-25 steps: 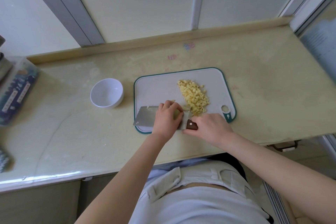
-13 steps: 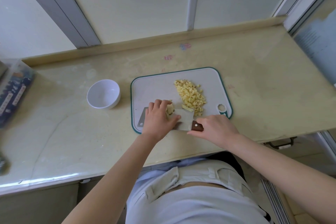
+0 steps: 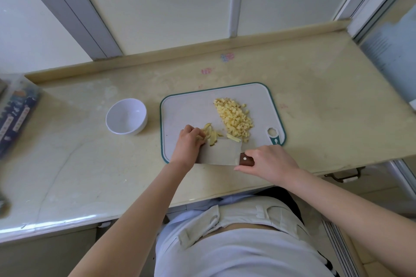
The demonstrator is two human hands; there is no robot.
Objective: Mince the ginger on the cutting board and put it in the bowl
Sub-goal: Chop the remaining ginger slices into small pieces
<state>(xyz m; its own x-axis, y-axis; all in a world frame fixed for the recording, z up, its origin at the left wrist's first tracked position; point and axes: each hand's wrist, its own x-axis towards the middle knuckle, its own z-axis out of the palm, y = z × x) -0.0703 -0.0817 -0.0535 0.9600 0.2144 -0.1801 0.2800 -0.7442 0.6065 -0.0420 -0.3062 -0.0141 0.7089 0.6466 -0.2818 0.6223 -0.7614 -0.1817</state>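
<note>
My left grip (image 3: 188, 144) curls over the ginger strips (image 3: 210, 135), pinching them down on the near left part of the cutting board (image 3: 186, 108). My right grip (image 3: 270, 164) wraps round the wooden handle of the cleaver (image 3: 219, 153). Its broad blade is tilted face-up over the board's near edge, its far edge touching the strips. The minced ginger (image 3: 234, 119) is heaped on the board's right half, just right of the strips. The far left of the board is open. The white bowl (image 3: 126, 117) stands on the counter (image 3: 78, 164) left of the board, apart from it. A printed box (image 3: 15, 114) lies at the counter's left end.
</note>
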